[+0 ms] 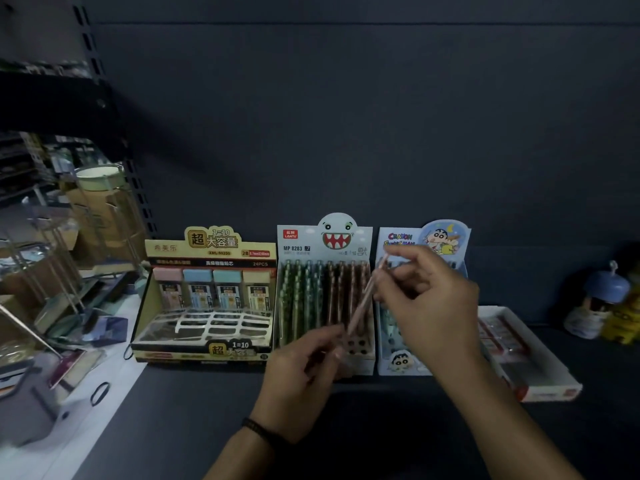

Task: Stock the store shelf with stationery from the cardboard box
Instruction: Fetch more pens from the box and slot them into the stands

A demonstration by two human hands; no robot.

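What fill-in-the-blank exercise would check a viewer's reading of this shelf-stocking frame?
1. The pencil is held by ___ hands: the left hand at its lower end, the right hand higher up.
2. The monster-face box stands ___ the lead-refill box and the Crayon Shin-chan box.
3. The lead-refill box's header reads ___ PCS.

Missing words: both; between; 24.

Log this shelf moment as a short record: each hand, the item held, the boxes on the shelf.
held item: pinkish pen, tilted, in front of the monster box
left hand: pinches its lower end
right hand: grips its upper part
monster box: middle, empty holes at front
lead box: left of monster box
cartoon box: right of monster box
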